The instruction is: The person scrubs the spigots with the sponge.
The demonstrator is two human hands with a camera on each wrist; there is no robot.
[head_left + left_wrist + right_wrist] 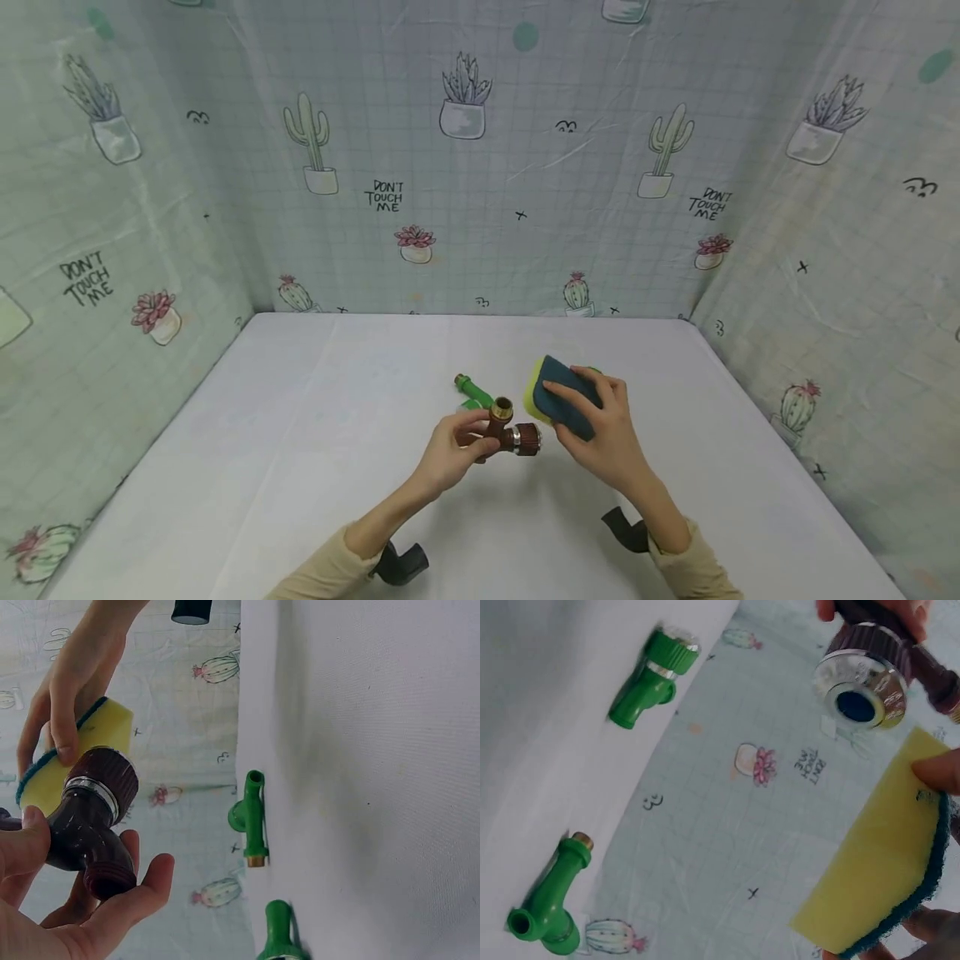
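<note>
My left hand (448, 454) grips a dark brown tap (495, 433) with a ribbed knob, a silver ring and a brass threaded end. The tap is held up off the table, its knob turned toward the right hand. In my right hand (611, 437) is a sponge (562, 396), yellow on one side and dark blue-green on the other, gripped between thumb and fingers. In the right wrist view the sponge's yellow face (877, 847) is near the tap's chrome knob end (859, 694), with a gap between them.
Two green taps lie on the white table (285, 417) beyond the hands. One green tap (253, 817) has a brass end; the other green tap (649, 682) shows a ribbed knob. Patterned cloth (420, 167) hangs at the back and sides. Black curved pieces (401, 565) sit by both wrists.
</note>
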